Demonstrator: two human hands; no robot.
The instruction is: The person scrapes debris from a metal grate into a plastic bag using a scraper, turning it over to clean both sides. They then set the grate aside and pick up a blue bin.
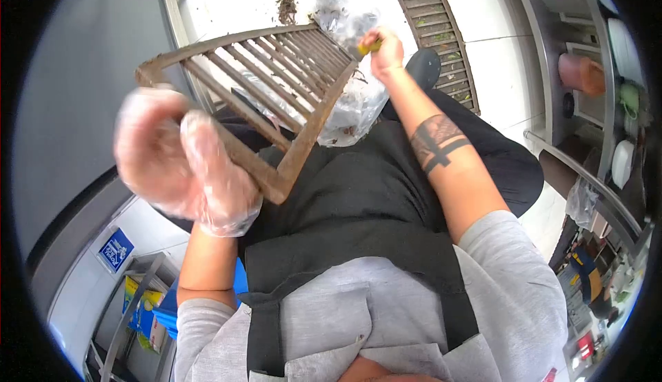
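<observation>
Gripping grate (276, 72), left hand (183, 161), right hand (385, 52) opposite

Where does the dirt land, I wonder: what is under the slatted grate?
Below the slatted grate sits a clear plastic bag with dark bits inside, against the black apron. The bars cover much of the bag, so its opening is hidden.

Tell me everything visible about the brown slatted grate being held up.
The brown slatted grate is a rectangular frame crossed by many thin parallel bars, rusty-looking and grimy. It is held up, tilted, above a clear plastic bag holding debris. The left hand, in a clear glove, grips its near corner; the right hand holds a small yellow tool at its far corner.
</observation>
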